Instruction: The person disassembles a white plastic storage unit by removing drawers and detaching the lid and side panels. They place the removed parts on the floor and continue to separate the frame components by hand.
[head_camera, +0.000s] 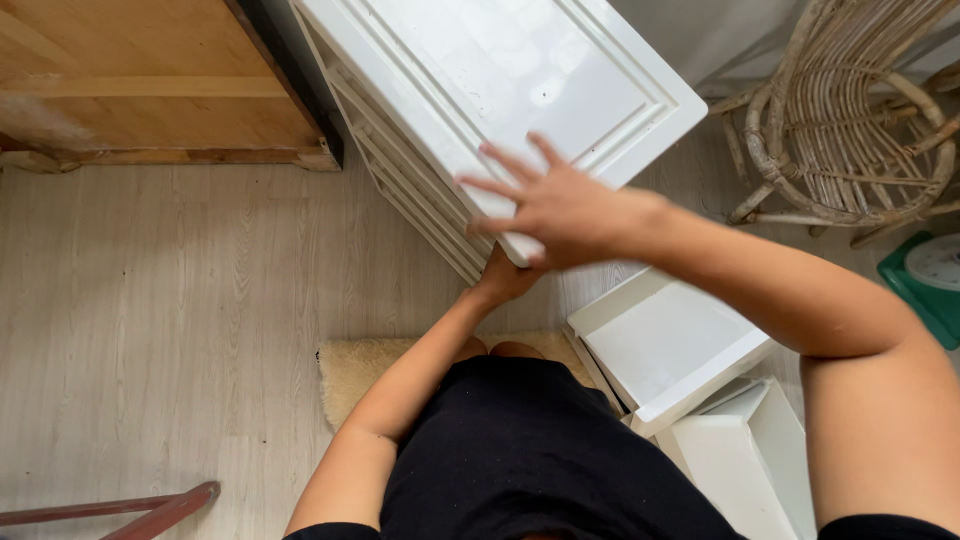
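So the right hand (560, 210) is spread flat, fingers fanned out, palm down on the near corner of a white plastic drawer cabinet (500, 70). It isn't gripping anything, just pressing on the top panel, and it's a bit blurred. The left hand (503, 280) sits right under it, tucked against the cabinet's front corner. It's mostly hidden by the right hand, so I can't tell whether it's curled around something or just pushing.

Just right of the hands and lower down, two white drawers lie on the floor: one (665, 345) close by the right forearm, the other (740, 465) beyond it, nearer the person. Below the left arm there's a fluffy cream rug (360, 370) at the knees. Well off to the right of the hands is a wicker chair (850, 120), with a green scale (925, 280) below it. Far left of the hands sits a wooden box (150, 80).
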